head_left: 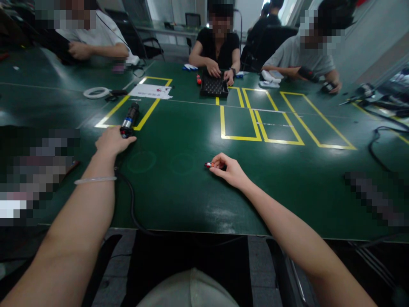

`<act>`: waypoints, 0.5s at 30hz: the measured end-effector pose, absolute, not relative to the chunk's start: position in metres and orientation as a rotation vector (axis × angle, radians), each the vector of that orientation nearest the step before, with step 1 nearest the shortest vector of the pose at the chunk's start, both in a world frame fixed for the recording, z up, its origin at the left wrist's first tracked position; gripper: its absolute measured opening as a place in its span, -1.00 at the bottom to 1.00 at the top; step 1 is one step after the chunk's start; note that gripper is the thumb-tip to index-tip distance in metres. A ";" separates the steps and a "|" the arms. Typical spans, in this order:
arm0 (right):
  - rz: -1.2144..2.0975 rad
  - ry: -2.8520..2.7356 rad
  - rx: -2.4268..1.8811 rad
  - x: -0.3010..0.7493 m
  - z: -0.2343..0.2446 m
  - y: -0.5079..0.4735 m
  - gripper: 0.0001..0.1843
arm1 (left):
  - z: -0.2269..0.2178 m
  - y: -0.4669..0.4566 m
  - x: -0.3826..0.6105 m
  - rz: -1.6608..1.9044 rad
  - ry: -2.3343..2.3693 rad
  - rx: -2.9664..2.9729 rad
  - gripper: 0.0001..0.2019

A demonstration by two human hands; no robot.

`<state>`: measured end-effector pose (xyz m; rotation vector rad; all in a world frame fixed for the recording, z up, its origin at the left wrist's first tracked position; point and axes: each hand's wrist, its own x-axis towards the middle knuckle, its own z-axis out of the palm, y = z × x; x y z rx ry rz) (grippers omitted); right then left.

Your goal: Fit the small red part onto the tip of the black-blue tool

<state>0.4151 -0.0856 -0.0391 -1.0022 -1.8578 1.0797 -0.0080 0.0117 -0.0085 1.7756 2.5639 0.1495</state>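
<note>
1. I see the black cylinder (129, 117), banded in silver and blue, lying across the near edge of a yellow tape frame (148, 114) on the green bench (179, 200); I cannot tell whether it rests flat or is tilted.
2. My left hand (111, 141) is closed around the near end of the cylinder, thumb along its right side, some fingers hidden from me.
3. My right hand (228, 169), to the right of the cylinder and nearer the bench edge, has thumb and fingertips pinched on a small red piece (208, 165), too small for me to make out.
4. Just beyond the cylinder I have a white printed sheet (150, 91); a coil of white cable (96, 92) sits to its left.
5. A black cable (132, 200) runs from near the cylinder's close side toward the bench edge; my left forearm hides where it begins.
6. Beyond the cylinder and to its right, a co-worker in black (220, 51) has both hands at a black tray (213, 95).
7. Farther right of the cylinder, a co-worker in grey (306, 55) holds a dark object (308, 73).
</note>
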 end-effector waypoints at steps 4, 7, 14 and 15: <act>1.100 -1.874 -1.005 0.414 -0.039 -0.084 -0.82 | -0.009 0.016 -0.013 0.105 2.531 1.847 -0.35; 1.092 -1.871 -1.009 0.413 -0.039 -0.084 -0.82 | -0.008 0.015 -0.011 0.073 2.519 1.896 -0.38; 1.105 -1.865 -1.020 0.413 -0.038 -0.084 -0.83 | -0.001 0.003 0.024 0.072 2.444 1.984 -0.36; 1.104 -1.862 -1.022 0.413 -0.038 -0.084 -0.83 | -0.001 0.001 0.030 0.081 2.427 1.999 -0.35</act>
